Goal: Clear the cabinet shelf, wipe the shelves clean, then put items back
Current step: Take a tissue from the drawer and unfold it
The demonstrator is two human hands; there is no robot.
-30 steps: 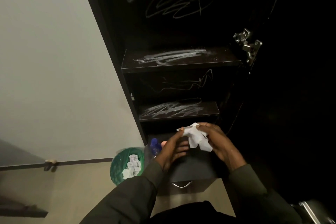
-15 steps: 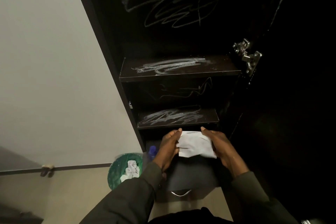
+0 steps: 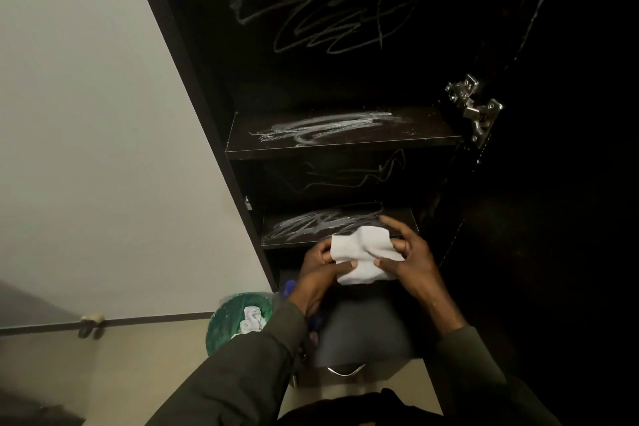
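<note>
Hands: left hand (image 3: pixel 320 264) and right hand (image 3: pixel 411 261) both pinch one white wipe (image 3: pixel 363 254) between them, just in front of the lower shelf (image 3: pixel 304 230).
Left hand pose: fingers curled round the wipe's left edge, thumb laid across its near face; forearm in a dark green sleeve (image 3: pixel 249 367) rises from the near left.
Right hand pose: thumb pressed on the wipe's near right part, index finger raised over the top edge, remaining fingers curled behind; wrist enters from the near right.
Wipe: creased and partly folded, held in the air, not touching either shelf as far as I can tell.
Shelves: lower shelf and upper shelf (image 3: pixel 345 135) carry white smeared streaks; no items stand on either. Cabinet back wall (image 3: pixel 328 10) bears pale scribbles.
Step in hand (judgement): clearing looks done; the wipe is being folded or shaped into a pad ahead of wiping.
Next move calls for (judgement): one hand takes the pad flat under its fingers, reaches forward onto the lower shelf, which is nearest, and sweeps across the streaks with even pressure.
Other: green bin (image 3: pixel 238 322) with crumpled white paper sits on the floor, near left; a metal hinge (image 3: pixel 475 111) is at far right; a blue object (image 3: pixel 288 287) beside the left wrist is too hidden to identify.
</note>
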